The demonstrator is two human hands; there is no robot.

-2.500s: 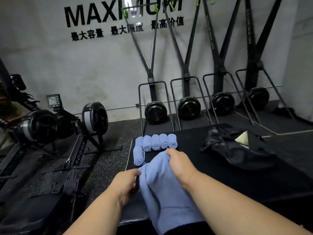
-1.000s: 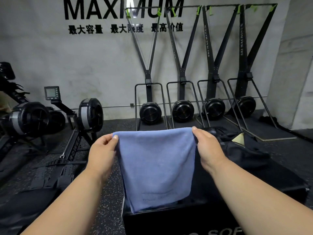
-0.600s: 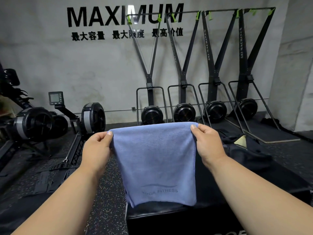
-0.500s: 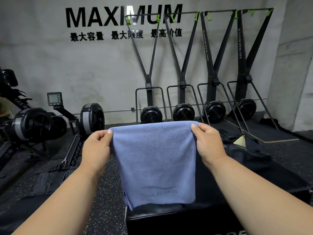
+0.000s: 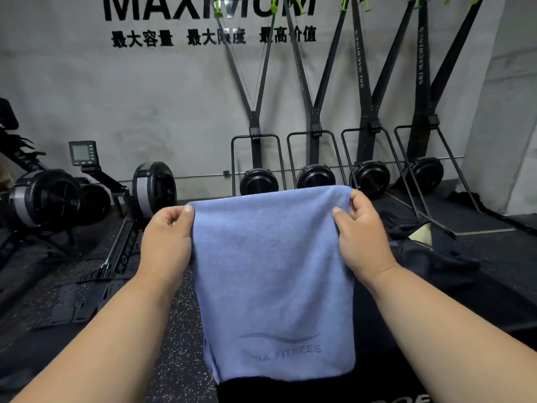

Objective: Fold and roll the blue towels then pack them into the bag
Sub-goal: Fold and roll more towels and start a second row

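Between both hands, hanging blue towel (image 5: 273, 274)

Grey concrete wall (image 5: 145, 97): big black "MAXIMUM", top cropped, Chinese line "最大容量 最大限度 最高价值" below. Black upright ski trainer posts (image 5: 420, 53): "SKI MACHINES". Blue terry towel (image 5: 273, 271): faint "FITNESS", first word unclear.

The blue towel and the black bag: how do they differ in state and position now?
The blue towel hangs flat in the air; the black bag lies crumpled on the dark platform. The left hand and right hand pinch the towel's top corners; no hand touches the bag. Both are soft fabric.
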